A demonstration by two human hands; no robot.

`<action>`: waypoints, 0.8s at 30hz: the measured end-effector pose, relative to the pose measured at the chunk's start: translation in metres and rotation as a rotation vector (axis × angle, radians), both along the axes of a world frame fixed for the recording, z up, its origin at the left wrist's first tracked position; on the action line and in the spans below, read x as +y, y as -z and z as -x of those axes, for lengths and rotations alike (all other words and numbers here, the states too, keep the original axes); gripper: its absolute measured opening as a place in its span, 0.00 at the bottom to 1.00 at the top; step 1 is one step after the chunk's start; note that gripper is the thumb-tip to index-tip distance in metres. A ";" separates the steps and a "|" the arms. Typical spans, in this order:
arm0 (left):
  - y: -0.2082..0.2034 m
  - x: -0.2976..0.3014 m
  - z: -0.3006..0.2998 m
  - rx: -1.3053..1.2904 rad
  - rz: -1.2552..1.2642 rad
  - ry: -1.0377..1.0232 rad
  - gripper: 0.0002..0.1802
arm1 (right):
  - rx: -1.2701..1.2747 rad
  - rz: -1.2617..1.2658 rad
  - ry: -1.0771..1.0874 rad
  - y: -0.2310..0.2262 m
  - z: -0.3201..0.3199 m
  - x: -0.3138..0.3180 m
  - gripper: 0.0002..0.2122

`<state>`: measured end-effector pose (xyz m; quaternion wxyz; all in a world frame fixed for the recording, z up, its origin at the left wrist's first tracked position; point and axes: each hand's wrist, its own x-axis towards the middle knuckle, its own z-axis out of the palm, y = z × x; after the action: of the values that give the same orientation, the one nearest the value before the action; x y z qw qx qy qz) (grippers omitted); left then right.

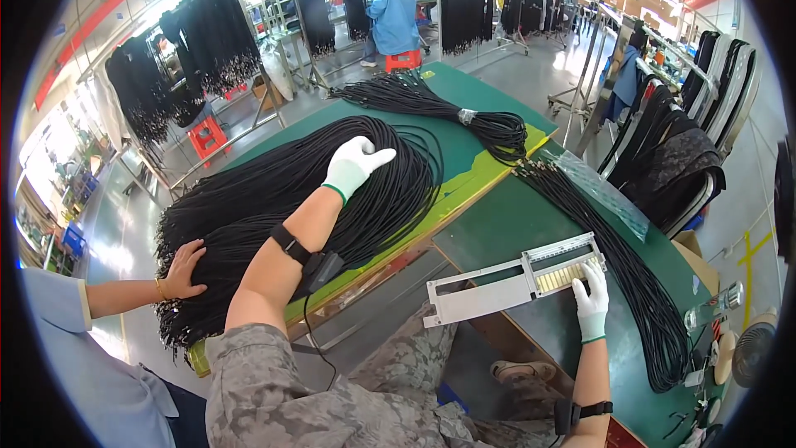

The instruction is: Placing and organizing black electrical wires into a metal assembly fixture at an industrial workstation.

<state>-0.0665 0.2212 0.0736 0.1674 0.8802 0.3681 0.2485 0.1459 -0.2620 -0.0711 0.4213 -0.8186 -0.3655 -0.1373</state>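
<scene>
My left hand (355, 168), in a white glove, lies on a large pile of black cables (274, 191) on the left table. Its thumb sticks out to the right, apart from the bent fingers, whose tips are partly hidden. My right hand (592, 303), also gloved, grips the right end of a long, pale metal frame (485, 302). A row of small cream-yellow pieces (560, 277) sits in the frame's right part, beside my fingers. The frame lies tilted over the near edge of the right table, its left end reaching out above my legs.
A co-worker's bare hand (184, 270) rests on the cables' left end. A tied cable bundle (414, 93) lies at the back; another (622, 257) runs along the right table (497, 216). Plastic film (601, 191) lies beyond. Racks of black cables (207, 33) stand behind.
</scene>
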 end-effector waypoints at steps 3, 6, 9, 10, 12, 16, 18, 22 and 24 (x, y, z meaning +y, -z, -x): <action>0.000 0.010 0.010 -0.044 0.192 0.065 0.27 | 0.056 -0.006 -0.001 -0.003 -0.002 -0.002 0.17; 0.003 0.002 0.016 -0.649 0.830 0.235 0.21 | 0.088 -0.030 -0.008 -0.005 -0.003 -0.007 0.16; 0.003 -0.004 0.022 -0.744 0.949 0.294 0.16 | 0.112 -0.041 -0.015 -0.001 -0.007 -0.010 0.16; 0.003 -0.005 0.023 -0.793 1.007 0.326 0.14 | 0.120 -0.041 -0.018 -0.001 -0.007 -0.010 0.16; 0.008 -0.007 0.022 -0.813 1.003 0.321 0.14 | 0.127 -0.042 -0.021 0.001 -0.008 -0.011 0.16; 0.016 -0.009 0.020 -0.864 0.985 0.300 0.15 | 0.176 -0.058 -0.038 0.000 -0.008 -0.013 0.16; 0.019 -0.010 0.021 -0.887 0.956 0.274 0.16 | 0.191 -0.091 -0.023 0.000 -0.007 -0.012 0.15; 0.016 -0.017 0.022 -1.012 1.047 0.234 0.15 | 0.196 -0.100 -0.022 -0.001 -0.006 -0.012 0.15; 0.018 -0.015 0.023 -1.007 1.040 0.237 0.15 | 0.194 -0.096 -0.024 -0.001 -0.006 -0.013 0.15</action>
<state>-0.0891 0.2057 0.0553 0.7382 0.5001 0.2192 0.3962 0.1518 -0.2749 -0.0703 0.4948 -0.8026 -0.3257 -0.0699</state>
